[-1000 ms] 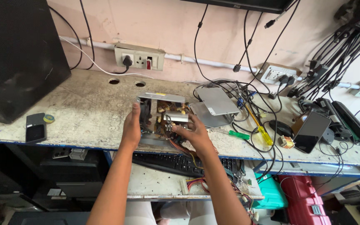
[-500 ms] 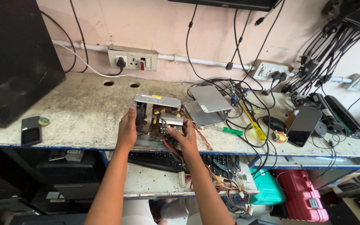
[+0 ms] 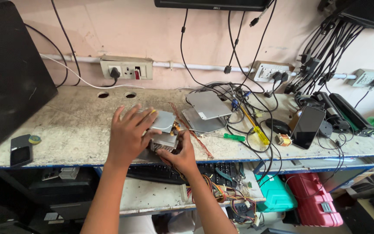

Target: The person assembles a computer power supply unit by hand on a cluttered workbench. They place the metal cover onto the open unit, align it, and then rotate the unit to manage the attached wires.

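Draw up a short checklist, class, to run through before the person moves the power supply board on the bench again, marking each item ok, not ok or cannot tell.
1. Both hands on the power supply board: left hand over it, right hand at its near edge: ok.
2. Firm grip: cannot tell.
3. Wire bundle hangs off the bench edge, free to snag: not ok.
4. Screwdrivers lie clear: ok.
5. Board unplugged: cannot tell.

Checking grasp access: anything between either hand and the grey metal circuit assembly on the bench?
Nothing visible. The left hand lies spread over the grey metal circuit assembly, and the right hand grips it from the near side. The red-brown wire bundle runs beside it on the right, not between hands and assembly.
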